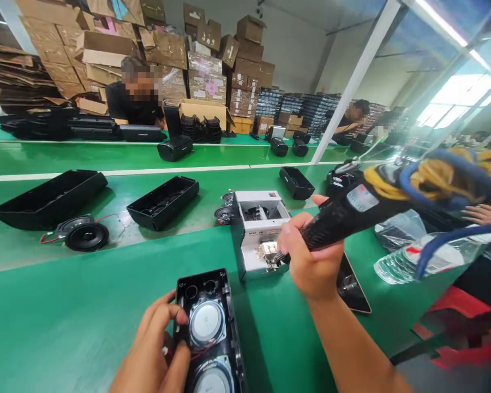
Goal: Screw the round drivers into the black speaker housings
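My left hand [153,344] grips the left edge of a black speaker housing [202,277] lying open side up on the green table. Inside it sit two round speaker drivers, an upper driver [207,323] and a lower driver [213,379] cut off by the frame's bottom. In my right hand [311,265] is a black electric screwdriver [331,221], its yellow and blue cords running off to the right. Its tip points down-left at the front of a white screw feeder [251,224], by the metal outlet [270,251]. Whether a screw is on the tip cannot be made out.
Beyond the feeder lie several open black housings [163,204] and loose speaker drivers [87,236]. A dark tablet-like panel [354,289] and clear plastic packaging [417,262] are at right, near another person's hand [486,214]. Co-workers and stacked cartons [207,76] stand behind.
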A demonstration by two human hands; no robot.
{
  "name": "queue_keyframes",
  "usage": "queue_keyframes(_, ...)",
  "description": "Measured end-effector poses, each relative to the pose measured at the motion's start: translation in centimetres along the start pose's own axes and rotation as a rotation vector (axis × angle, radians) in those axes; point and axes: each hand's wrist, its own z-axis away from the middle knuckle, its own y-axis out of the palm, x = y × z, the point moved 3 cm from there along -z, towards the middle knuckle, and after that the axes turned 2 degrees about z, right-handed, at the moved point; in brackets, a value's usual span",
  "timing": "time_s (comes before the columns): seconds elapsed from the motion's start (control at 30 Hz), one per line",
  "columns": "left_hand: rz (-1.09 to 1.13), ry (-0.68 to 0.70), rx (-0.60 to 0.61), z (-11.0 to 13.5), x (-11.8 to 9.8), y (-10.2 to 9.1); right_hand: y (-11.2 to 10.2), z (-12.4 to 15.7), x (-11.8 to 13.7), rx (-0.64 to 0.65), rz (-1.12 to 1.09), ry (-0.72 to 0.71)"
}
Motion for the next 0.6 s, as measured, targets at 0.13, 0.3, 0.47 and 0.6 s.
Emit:
queue_keyframes(0.13,0.056,-0.082,0.039,0.5,-1.1,0.2,0.0,1.9,0.4,0.054,-0.023,0.234)
queue_keyframes(0.3,0.066,-0.148,0.045,1.0,-2.1,0.7,0.2,6.0,4.3,0.056,-0.290,0.283)
queue_keyframes(0.47,0.074,-0.171,0.103,0.9,-2.2,0.7,1.4,10.3,5.1,0.167,-0.353,0.261)
queue_keyframes(0.6,0.088,-0.167,0.107,0.7,-2.6,0.8,2.2,11.5,3.7,0.170,-0.281,0.224)
